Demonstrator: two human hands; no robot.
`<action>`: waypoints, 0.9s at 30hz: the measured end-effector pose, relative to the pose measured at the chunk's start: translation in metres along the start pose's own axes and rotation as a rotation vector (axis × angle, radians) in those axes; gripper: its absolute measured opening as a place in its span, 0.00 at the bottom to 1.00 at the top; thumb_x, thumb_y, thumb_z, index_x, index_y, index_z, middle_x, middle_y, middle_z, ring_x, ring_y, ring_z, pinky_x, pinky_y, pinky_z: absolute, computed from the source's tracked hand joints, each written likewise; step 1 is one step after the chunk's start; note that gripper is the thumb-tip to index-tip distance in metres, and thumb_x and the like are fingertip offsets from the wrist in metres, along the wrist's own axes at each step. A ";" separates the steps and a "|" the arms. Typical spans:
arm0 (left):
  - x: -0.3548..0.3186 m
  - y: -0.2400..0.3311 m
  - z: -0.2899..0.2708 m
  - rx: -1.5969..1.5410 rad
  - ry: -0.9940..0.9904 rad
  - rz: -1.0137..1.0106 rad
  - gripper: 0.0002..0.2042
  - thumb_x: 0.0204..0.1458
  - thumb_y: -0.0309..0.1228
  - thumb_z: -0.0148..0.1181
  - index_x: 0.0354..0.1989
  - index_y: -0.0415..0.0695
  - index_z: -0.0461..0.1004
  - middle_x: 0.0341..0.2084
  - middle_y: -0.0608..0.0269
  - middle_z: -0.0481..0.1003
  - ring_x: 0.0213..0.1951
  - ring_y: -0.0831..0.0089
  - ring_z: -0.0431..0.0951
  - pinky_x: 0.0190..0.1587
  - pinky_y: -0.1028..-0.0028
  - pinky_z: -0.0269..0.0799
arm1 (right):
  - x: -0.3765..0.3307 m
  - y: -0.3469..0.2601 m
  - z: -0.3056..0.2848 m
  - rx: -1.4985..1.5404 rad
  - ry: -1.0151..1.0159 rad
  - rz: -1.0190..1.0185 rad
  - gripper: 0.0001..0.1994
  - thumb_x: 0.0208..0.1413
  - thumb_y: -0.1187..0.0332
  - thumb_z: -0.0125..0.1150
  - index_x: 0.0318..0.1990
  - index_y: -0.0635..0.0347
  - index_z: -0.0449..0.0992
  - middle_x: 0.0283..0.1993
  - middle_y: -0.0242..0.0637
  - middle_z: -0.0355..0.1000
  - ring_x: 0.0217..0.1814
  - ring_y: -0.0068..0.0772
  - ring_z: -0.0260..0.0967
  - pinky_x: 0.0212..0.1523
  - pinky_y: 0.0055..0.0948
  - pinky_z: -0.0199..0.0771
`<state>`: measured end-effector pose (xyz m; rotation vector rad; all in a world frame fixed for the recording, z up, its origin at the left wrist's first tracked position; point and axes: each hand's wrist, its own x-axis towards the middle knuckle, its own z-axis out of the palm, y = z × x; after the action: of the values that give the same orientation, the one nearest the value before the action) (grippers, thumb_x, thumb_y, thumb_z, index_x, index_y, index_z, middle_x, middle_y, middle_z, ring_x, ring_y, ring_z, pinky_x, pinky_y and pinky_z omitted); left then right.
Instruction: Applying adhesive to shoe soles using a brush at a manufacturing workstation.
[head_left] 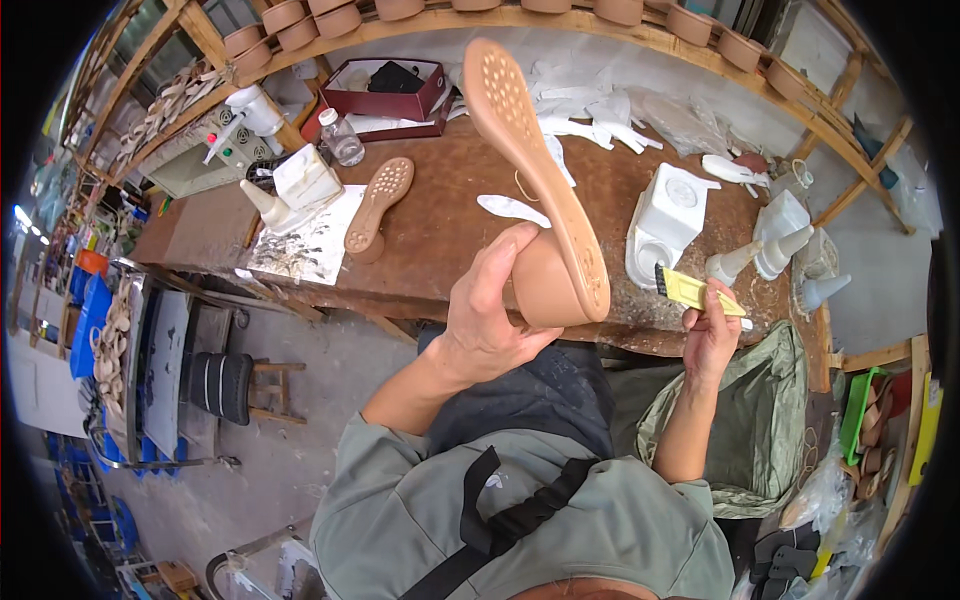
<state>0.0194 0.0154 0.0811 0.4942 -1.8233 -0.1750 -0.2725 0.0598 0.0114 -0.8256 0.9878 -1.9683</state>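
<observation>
My left hand [490, 310] is closed around the thick heel of a tan shoe sole [535, 170], raised over the bench's front edge with its dimpled toe end pointing up and away. In my right hand [712, 335] is a yellow-handled brush [695, 291], its dark bristles pointing left toward the sole, apart from it. A white bottle-like glue container [672, 215] stands just beyond the brush. A second tan sole [382, 205] rests on the bench at the left, beside a stained white sheet [310, 240].
The brown workbench [440, 240] carries a clear bottle [340, 138], a dark red box [385, 88], white scraps [590, 105] and cone-tipped white containers [785, 245]. Tan heels [690, 25] line the shelf above. A green sack [750, 430] hangs open at the right; a stool [270, 390] stands left.
</observation>
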 end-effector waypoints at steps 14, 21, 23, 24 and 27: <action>0.348 -0.034 -0.119 -0.246 0.440 0.163 0.37 0.38 0.40 0.70 0.52 0.32 0.56 0.44 0.53 0.67 0.44 0.70 0.70 0.44 0.74 0.70 | 0.012 -0.014 -0.011 -0.044 0.097 -0.049 0.09 0.56 0.71 0.56 0.42 0.68 0.70 0.26 0.36 0.69 0.15 0.21 0.61 0.14 0.17 0.60; 0.486 -0.171 -0.147 0.123 0.567 -0.064 0.38 0.34 0.47 0.70 0.48 0.28 0.64 0.42 0.46 0.73 0.45 0.62 0.74 0.48 0.69 0.69 | 0.045 -0.006 -0.028 -0.165 0.209 -0.145 0.10 0.56 0.68 0.57 0.41 0.64 0.71 0.26 0.32 0.68 0.14 0.18 0.59 0.14 0.16 0.58; 0.486 -0.198 -0.149 0.193 0.516 -0.214 0.39 0.33 0.49 0.70 0.47 0.28 0.65 0.45 0.44 0.72 0.48 0.58 0.73 0.50 0.66 0.68 | 0.053 -0.007 -0.028 -0.178 0.178 -0.138 0.10 0.57 0.68 0.57 0.42 0.64 0.71 0.26 0.32 0.68 0.14 0.18 0.59 0.14 0.15 0.57; 0.482 -0.209 -0.148 0.177 0.487 -0.232 0.39 0.33 0.50 0.70 0.48 0.28 0.65 0.47 0.43 0.71 0.50 0.57 0.72 0.52 0.67 0.66 | 0.056 -0.008 -0.025 -0.174 0.187 -0.139 0.10 0.57 0.68 0.56 0.42 0.64 0.71 0.26 0.32 0.68 0.14 0.18 0.59 0.14 0.15 0.57; 0.451 -0.230 -0.147 0.132 0.657 0.025 0.35 0.40 0.47 0.67 0.50 0.31 0.64 0.47 0.44 0.70 0.52 0.58 0.70 0.53 0.67 0.65 | 0.059 -0.014 -0.006 -0.187 0.190 -0.128 0.12 0.55 0.67 0.59 0.42 0.66 0.71 0.29 0.34 0.69 0.18 0.18 0.61 0.16 0.16 0.58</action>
<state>0.1095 -0.3615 0.4392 0.5426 -1.1992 0.1190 -0.3114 0.0174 0.0326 -0.8319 1.2733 -2.1173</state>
